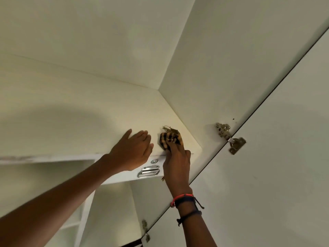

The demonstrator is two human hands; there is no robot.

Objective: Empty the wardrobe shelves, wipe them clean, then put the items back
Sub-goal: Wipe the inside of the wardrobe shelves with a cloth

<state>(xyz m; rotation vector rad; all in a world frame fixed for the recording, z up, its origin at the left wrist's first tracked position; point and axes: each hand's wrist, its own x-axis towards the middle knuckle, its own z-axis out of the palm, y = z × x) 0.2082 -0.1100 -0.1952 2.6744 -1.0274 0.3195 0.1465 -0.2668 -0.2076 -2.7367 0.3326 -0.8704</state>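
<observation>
1. The cloth (169, 139), striped yellow and dark, lay bunched on the shelf (71, 122) near its front right corner, close to the side wall.
2. The right hand (177, 163) gripped the cloth from the front edge. Its fingers were curled over the near part of the bundle, and most of the cloth stuck out beyond the fingertips, with frayed threads at the far end.
3. A small scrap showed below the right palm, under the shelf edge. It appeared to be part of the same cloth.
4. The left hand (132, 151) rested flat on the shelf just left of the cloth, not touching it. Its fingers were straight and pressed together, the thumb set apart.
5. A metal handle (148, 171) sat on the shelf's front face below the left hand, partly covered by both hands.
6. The right fingertips were hidden in the cloth, so their exact grip could not be made out.
7. The left forearm was blurred and cut off at the lower left edge.
8. Cords and bands (185, 200) circled the right wrist.
9. The door (276, 157) stood open at right on a hinge (229, 138). A lower hinge (145, 229) was dim and hard to read.
</observation>
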